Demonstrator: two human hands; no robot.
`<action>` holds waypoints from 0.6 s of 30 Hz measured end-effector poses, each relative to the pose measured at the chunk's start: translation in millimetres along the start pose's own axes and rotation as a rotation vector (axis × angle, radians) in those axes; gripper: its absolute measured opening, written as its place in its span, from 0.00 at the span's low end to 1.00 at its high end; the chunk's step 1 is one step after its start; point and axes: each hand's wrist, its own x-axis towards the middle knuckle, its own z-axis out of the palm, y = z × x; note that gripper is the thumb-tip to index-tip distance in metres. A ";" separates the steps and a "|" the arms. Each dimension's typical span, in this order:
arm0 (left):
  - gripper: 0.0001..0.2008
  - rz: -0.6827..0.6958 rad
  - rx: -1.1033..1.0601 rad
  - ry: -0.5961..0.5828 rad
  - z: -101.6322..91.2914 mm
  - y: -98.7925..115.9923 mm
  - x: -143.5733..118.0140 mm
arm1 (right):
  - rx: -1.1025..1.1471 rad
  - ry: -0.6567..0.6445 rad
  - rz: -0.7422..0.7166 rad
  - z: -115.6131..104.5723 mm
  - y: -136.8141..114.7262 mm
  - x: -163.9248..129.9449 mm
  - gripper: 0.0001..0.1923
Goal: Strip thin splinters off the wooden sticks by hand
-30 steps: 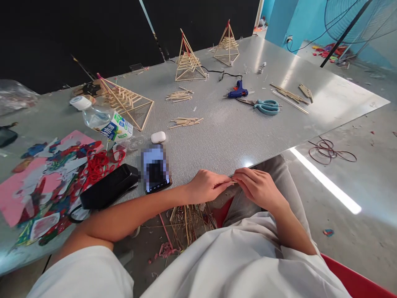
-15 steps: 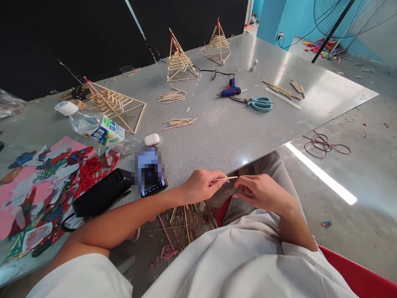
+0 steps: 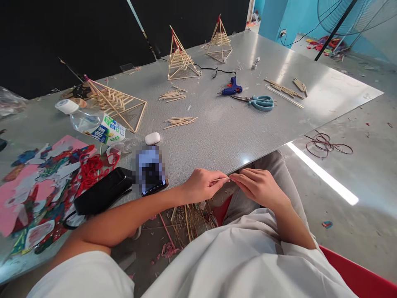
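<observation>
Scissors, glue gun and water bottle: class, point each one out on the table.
scissors (image 3: 262, 102): head view, on the teal handles.
glue gun (image 3: 232, 88): head view, on the blue body.
water bottle (image 3: 102, 127): head view, on the label.

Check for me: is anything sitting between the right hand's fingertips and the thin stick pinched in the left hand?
Nothing visible does. The left hand pinches the thin stick at the table edge, and the right hand has its fingertips right at the stick's free end. Whether they touch it cannot be told.
</observation>
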 end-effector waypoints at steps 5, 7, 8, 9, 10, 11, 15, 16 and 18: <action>0.15 0.014 0.034 0.002 0.1 -1.6 0.0 | -0.108 -0.025 -0.019 0.5 -6.9 1.0 0.12; 0.15 0.019 0.035 -0.001 -0.1 -1.7 0.0 | -0.090 -0.032 -0.005 1.6 -5.9 0.8 0.11; 0.15 0.019 0.029 -0.002 -0.2 -1.6 -0.1 | -0.070 -0.031 0.004 2.3 -4.3 0.5 0.10; 0.15 0.020 0.021 -0.002 -0.3 -1.6 -0.1 | -0.050 -0.026 0.014 3.0 -2.1 0.0 0.10; 0.16 0.023 0.011 0.000 -0.3 -1.5 0.0 | -0.033 -0.016 0.028 3.5 0.6 -0.6 0.09; 0.16 0.027 -0.001 0.003 -0.3 -1.4 0.0 | -0.021 0.002 0.043 3.7 3.3 -1.4 0.09; 0.17 0.011 -0.049 -0.006 -0.5 -1.1 0.4 | -0.002 0.131 0.147 1.5 10.5 -4.1 0.08; 0.17 -0.001 -0.059 -0.009 -0.7 -0.9 0.4 | 0.017 0.133 0.175 0.3 10.6 -4.3 0.09; 0.17 -0.022 -0.081 -0.013 -1.2 -0.3 0.3 | 0.080 0.050 0.207 -2.1 9.4 -3.8 0.10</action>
